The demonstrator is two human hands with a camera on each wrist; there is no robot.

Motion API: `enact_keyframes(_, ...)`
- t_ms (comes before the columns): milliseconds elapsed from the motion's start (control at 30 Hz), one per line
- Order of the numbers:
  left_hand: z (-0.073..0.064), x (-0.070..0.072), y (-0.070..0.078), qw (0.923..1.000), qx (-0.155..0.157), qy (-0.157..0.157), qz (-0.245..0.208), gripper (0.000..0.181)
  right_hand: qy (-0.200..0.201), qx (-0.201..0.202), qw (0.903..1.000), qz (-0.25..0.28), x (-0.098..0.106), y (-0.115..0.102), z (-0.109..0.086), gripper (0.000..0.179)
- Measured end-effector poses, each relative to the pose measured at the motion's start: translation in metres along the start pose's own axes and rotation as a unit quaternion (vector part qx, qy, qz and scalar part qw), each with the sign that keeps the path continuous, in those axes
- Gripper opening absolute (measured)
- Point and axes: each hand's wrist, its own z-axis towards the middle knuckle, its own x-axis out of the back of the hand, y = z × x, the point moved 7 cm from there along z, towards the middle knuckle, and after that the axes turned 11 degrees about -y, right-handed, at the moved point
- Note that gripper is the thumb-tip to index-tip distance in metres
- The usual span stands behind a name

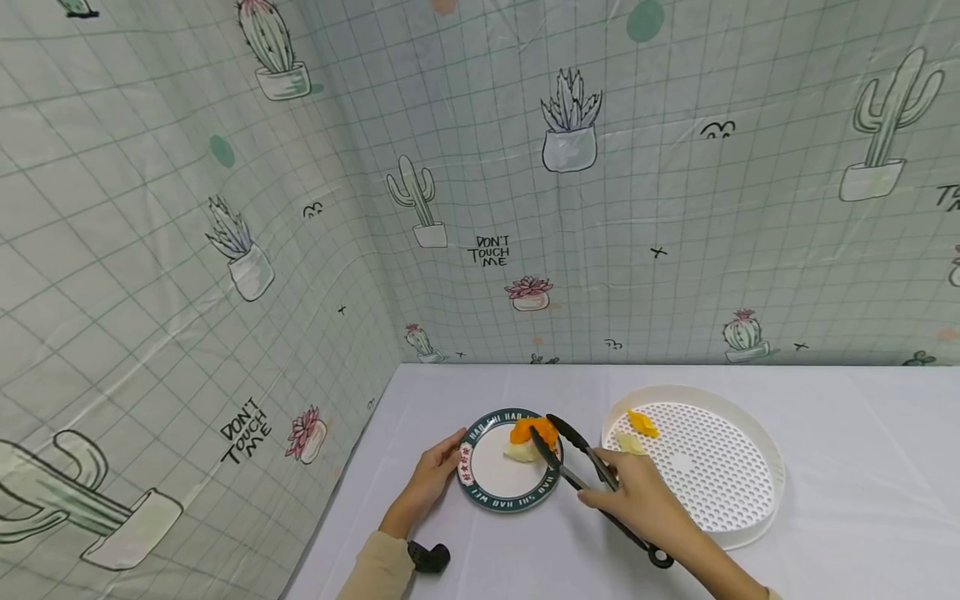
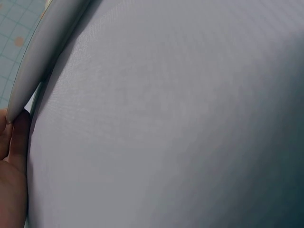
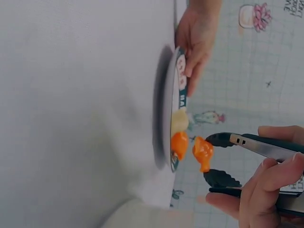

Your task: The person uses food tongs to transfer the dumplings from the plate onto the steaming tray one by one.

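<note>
With its thumb at the rim, my left hand (image 1: 429, 477) holds the left edge of a white plate (image 1: 498, 475) with a green lettered border. My right hand (image 1: 641, 493) grips black-and-metal tongs (image 1: 600, 469) over the plate's right side. Between the tong tips is an orange food-like piece (image 3: 203, 153); whether both tips press it I cannot tell. Another orange piece (image 3: 179, 144) and a pale yellow piece (image 1: 521, 451) lie on the plate. In the left wrist view, the plate's edge (image 2: 45, 52) is seen close up beside the fingers.
Right of the plate sits a round white perforated tray (image 1: 705, 492), bearing a yellow-orange piece (image 1: 642, 423) and a pale yellow piece (image 1: 630, 443). A black object (image 1: 430, 558) is by the left wrist. Cactus-print cloth (image 1: 600, 208) hangs behind the white table (image 1: 525, 558).
</note>
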Motion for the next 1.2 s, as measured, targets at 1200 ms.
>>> enact_keyframes(1200,0.005,0.002,-0.009,1.0,0.003,-0.001,0.005,0.045,0.053,-0.053,0.9892,-0.125,0.111,0.081,-0.058,0.07)
